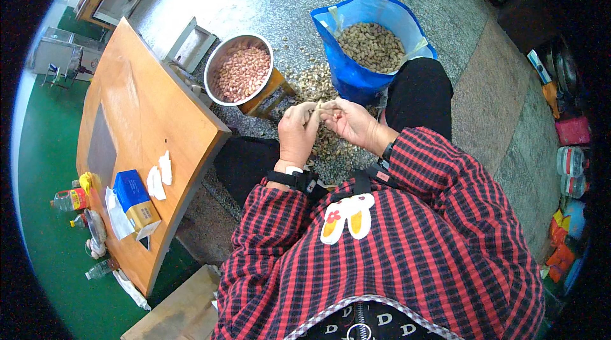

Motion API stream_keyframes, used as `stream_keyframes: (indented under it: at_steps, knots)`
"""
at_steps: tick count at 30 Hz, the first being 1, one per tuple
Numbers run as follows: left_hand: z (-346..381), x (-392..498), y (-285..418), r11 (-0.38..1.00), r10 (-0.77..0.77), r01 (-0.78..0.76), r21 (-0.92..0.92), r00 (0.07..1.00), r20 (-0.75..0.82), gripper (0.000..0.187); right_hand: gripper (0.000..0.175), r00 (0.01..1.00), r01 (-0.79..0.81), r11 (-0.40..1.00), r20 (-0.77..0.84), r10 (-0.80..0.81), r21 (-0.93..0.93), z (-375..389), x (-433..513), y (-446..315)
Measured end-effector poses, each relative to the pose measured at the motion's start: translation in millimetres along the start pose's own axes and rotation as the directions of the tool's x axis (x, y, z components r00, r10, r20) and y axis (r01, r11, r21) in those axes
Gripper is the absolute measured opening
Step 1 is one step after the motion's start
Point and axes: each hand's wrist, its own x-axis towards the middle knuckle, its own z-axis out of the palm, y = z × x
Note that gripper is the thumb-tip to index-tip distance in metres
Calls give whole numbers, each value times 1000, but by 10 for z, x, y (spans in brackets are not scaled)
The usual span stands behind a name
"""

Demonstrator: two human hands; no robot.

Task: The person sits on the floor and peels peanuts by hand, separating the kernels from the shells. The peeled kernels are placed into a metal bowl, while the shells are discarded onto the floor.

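Above the littered floor, my left hand (297,131) and my right hand (354,121) meet fingertip to fingertip on a small peanut pod (319,105). Reddish peanut kernels (338,115) show against the curled fingers of my right hand. Beyond my left hand, a steel bowl (210,87) of shelled pink peanuts (243,73) rests on a wooden stool (267,96). A blue bag (346,65) stands gaping past my right hand, with unshelled peanuts (371,47) inside. Broken peanut shells (315,81) are strewn below and between them.
On the left is a wooden table (143,96) with a tissue box (136,201) and crumpled tissues (156,182). A grey tray-like drawer (191,46) lies behind the bowl. Plastic bottles (570,161) line the right side. My knee (422,92) is against the blue bag.
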Motion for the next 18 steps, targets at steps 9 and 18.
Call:
stream_keyframes:
  at_steps: [9,18]
  knots:
    - [12,-65,-238,-319,-580,527,-788,549,602,43,4,871,47,963,-461,-169,-266,-138,114,-13]
    - [-21,-79,-326,-405,-659,279,-871,571,489,52,9,948,256,708,29,-316,-658,1009,855,-273]
